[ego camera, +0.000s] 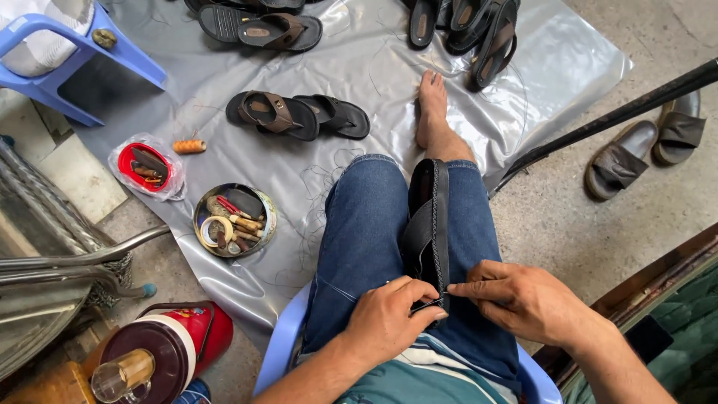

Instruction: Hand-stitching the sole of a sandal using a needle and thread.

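Note:
A black sandal [428, 224] stands on its edge between my jeans-clad knees, sole side toward the left. My left hand [389, 318] pinches the sandal's near end at the sole edge, fingers closed around it. My right hand [520, 299] presses against the same spot from the right, thumb and forefinger pointing at the edge. Whether a needle or thread is between the fingers I cannot tell. My bare foot [432, 105] rests on the grey plastic sheet [359, 60].
A round tin of tools [234, 220], a red lid with small parts [146, 166] and an orange thread spool [188, 146] lie on the sheet. Sandal pairs [299, 114] lie ahead. Blue stool [67, 45] far left, red jug [168, 348] near left, black rod [621, 112] right.

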